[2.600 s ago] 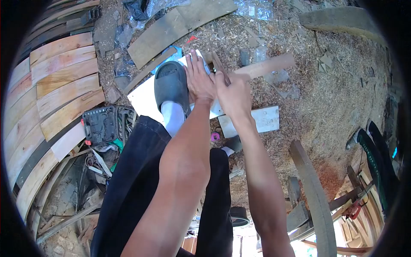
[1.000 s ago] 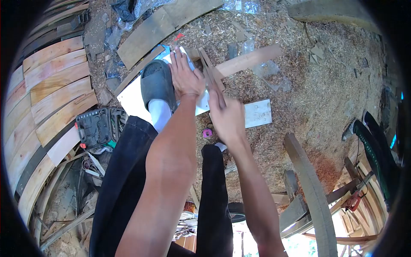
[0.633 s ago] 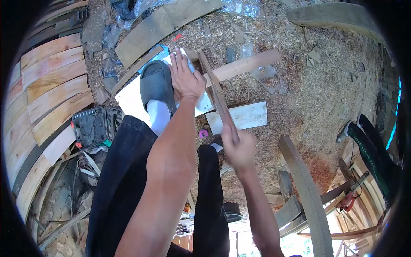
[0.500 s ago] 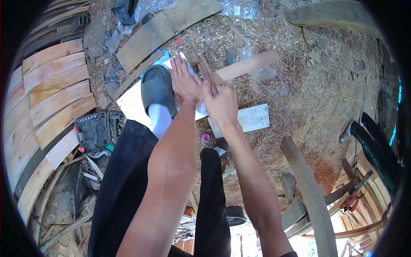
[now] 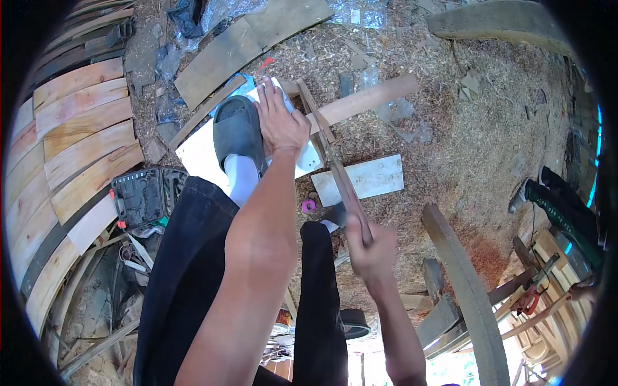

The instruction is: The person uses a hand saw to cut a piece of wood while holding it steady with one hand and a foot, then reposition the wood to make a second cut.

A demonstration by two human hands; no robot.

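Note:
My left hand (image 5: 282,128) lies flat with fingers stretched over a white slab (image 5: 196,157), beside my foot in a grey slide sandal (image 5: 238,128). A light wooden board (image 5: 380,95) runs out to the right from near this hand. My right hand (image 5: 372,251) is wrapped round the brown wooden handle of a long, narrow handsaw (image 5: 346,183), seen nearly edge-on; its far end points toward the board by my left hand. Across the board rests a thin wooden strip (image 5: 310,100). The exact contact between saw and board is hard to make out.
A pale rectangular panel (image 5: 370,177) and a pink roll (image 5: 309,206) lie on the shavings-covered ground. An open tool case (image 5: 138,199) sits at left near stacked planks (image 5: 90,138). A curved beam (image 5: 467,283) stands right; another person's legs (image 5: 557,215) show beyond.
My right hand has moved back toward me and slightly right with the handsaw, exposing the strip and more of the tool. My left hand and foot stay in nearly the same place.

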